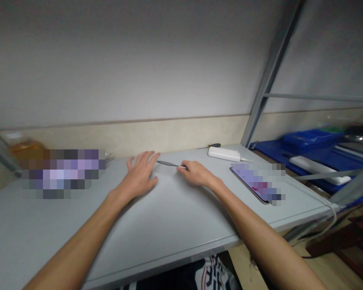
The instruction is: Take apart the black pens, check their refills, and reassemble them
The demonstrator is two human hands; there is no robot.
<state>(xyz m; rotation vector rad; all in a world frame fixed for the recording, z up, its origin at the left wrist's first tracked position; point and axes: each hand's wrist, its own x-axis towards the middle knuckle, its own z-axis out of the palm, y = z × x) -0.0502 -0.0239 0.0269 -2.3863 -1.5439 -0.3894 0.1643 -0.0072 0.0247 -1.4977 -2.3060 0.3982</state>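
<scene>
My left hand (140, 173) lies flat on the grey table (169, 217) with its fingers spread, holding nothing. Just to its right, my right hand (196, 173) rests on the table with its fingers closed round the end of a thin grey pen-like tool (169, 164). The tool points left, its tip close to my left fingertips.
A white power bank (224, 153) with a cable lies near the wall, a small dark screwdriver (213, 145) behind it. A phone (254, 183) lies at the right. Blue bins (314, 149) fill the metal shelf to the right. A blurred object sits at the far left.
</scene>
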